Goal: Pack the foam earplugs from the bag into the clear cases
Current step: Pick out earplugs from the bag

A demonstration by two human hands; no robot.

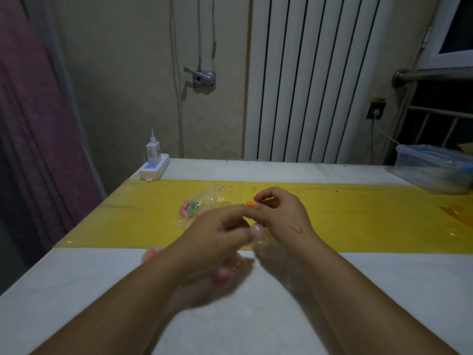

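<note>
A clear zip bag with pink and green foam earplugs lies on the yellow sheet, just behind my hands. My right hand pinches an orange earplug between thumb and fingers. My left hand is closed around a clear case that sits between both hands. Another clear case with orange earplugs peeks out left of my left forearm. Blurred pink earplugs in a case show under my left wrist.
A white power strip with a charger stands at the table's far left corner. A clear plastic box sits at the far right. An orange-yellow wrapper lies at the right edge. A radiator and wall stand behind the table.
</note>
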